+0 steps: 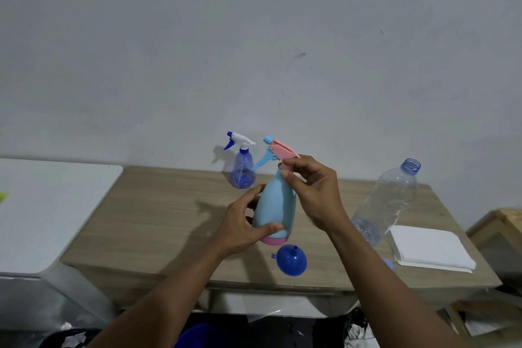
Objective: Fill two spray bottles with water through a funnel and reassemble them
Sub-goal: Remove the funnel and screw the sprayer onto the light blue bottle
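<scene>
Spray bottle of pale-blue plastic (275,206), probably light, slippery: left hand (240,230) grips its belly; right hand (313,192) pinches pink trigger head (282,148) at twelve o'clock.

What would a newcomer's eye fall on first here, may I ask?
The light blue spray bottle in the middle: the left hand grips its body, the right hand pinches its pink sprayer head. A blue funnel lies on the table in front; an uncapped clear bottle stands at the right.
</scene>
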A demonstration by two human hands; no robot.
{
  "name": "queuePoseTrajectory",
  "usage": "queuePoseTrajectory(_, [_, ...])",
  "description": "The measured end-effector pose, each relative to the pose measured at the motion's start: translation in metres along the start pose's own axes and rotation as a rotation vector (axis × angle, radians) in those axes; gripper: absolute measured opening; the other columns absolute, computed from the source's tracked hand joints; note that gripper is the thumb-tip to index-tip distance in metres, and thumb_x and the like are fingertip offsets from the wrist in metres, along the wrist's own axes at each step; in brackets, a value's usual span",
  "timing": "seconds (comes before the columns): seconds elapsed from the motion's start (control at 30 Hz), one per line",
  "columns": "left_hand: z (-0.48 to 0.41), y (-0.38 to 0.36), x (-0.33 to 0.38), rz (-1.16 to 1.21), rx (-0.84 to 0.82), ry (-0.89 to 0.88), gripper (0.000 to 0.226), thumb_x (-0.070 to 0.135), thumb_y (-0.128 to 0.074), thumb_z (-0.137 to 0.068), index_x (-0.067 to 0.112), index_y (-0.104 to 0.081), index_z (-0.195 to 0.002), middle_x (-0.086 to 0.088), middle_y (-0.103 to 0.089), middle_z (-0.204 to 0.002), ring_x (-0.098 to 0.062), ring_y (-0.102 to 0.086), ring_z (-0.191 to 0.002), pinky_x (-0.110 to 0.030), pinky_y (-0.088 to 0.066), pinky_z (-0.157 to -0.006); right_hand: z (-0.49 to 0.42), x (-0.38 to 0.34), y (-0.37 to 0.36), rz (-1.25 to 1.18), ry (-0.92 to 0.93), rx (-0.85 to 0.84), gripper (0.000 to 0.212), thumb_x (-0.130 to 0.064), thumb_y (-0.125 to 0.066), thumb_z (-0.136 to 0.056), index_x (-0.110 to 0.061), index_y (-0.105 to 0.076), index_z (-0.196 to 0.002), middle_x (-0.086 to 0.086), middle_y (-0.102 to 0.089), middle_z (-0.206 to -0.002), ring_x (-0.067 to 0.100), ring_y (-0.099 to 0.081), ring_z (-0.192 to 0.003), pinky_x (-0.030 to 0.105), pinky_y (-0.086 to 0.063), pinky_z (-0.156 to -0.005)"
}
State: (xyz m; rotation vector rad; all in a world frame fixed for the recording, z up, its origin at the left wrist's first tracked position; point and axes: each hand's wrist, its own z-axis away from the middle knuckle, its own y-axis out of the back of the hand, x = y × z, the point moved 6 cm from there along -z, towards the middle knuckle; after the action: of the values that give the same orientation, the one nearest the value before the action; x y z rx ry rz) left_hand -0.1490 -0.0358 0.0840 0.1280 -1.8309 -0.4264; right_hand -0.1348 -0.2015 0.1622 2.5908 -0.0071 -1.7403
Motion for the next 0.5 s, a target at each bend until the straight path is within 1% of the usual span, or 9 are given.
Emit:
queuePoseTrajectory(0.07, [0.0007,-0.0012,-0.0021,0.006,0.001,0.001,0.08,0.041,-0.089,-0.068,0.033,-0.049,-0.137,0.013,-0.062,-0.12,-0.013,-0.06,-0.108,-0.031,-0.061,-0.069,-0.0008,0.001,-0.0013,-0.001,-0.007,0.034,0.017,0.0,-0.076,-0.084,-0.005,-0.074,-0.1,0.007,-0.07,-0.105,0.018,-0.066,-0.1,0.031,-0.058,-0.081])
queuePoseTrajectory(0.13, [0.0021,-0.0034,-0.0021,0.016,0.01,-0.004,0.078,0.038,-0.089,-0.069,0.031,-0.051,-0.136,0.013,-0.063,-0.118,-0.013,-0.061,-0.107,-0.027,-0.059,-0.067,-0.0007,0.0013,-0.0025,0.01,-0.008,0.054,0.015,-0.002,-0.078,-0.082,-0.005,-0.074,-0.096,0.005,-0.069,-0.102,0.016,-0.064,-0.096,0.027,-0.056,-0.077])
queuePoseTrajectory(0.23, [0.0004,-0.0027,0.0015,0.035,0.021,-0.011,0.076,0.038,-0.088,-0.07,0.03,-0.05,-0.136,0.014,-0.062,-0.12,-0.011,-0.06,-0.109,-0.024,-0.058,-0.068,-0.002,-0.002,-0.0033,0.018,0.006,0.022,0.014,-0.001,-0.073,-0.087,-0.005,-0.072,-0.1,0.004,-0.069,-0.106,0.013,-0.065,-0.099,0.028,-0.057,-0.081])
queuePoseTrajectory(0.3, [-0.002,-0.002,0.0014,0.033,0.013,-0.014,0.077,0.04,-0.087,-0.071,0.034,-0.048,-0.137,0.016,-0.06,-0.122,-0.01,-0.06,-0.11,-0.029,-0.061,-0.07,-0.0041,-0.0026,-0.0023,0.028,0.009,0.014,0.016,0.0,-0.072,-0.087,-0.003,-0.072,-0.103,0.006,-0.068,-0.11,0.012,-0.064,-0.1,0.027,-0.057,-0.081])
queuePoseTrajectory(0.4, [-0.001,-0.0042,-0.0006,0.048,0.013,0.004,0.081,0.043,-0.086,-0.072,0.039,-0.045,-0.141,0.019,-0.059,-0.123,-0.011,-0.06,-0.111,-0.037,-0.063,-0.072,-0.0052,0.0004,0.0008,0.052,0.013,0.074,0.018,-0.001,-0.077,-0.083,-0.004,-0.073,-0.101,0.007,-0.068,-0.109,0.01,-0.063,-0.095,0.024,-0.056,-0.077])
queuePoseTrajectory(0.5, [-0.0001,-0.0061,-0.0013,0.074,0.032,0.011,0.082,0.04,-0.085,-0.075,0.041,-0.042,-0.144,0.021,-0.058,-0.125,-0.011,-0.06,-0.112,-0.039,-0.063,-0.074,-0.0067,-0.0002,0.0009,0.065,0.02,0.087,0.017,-0.003,-0.076,-0.085,-0.006,-0.072,-0.101,0.004,-0.068,-0.11,0.01,-0.063,-0.097,0.023,-0.056,-0.076])
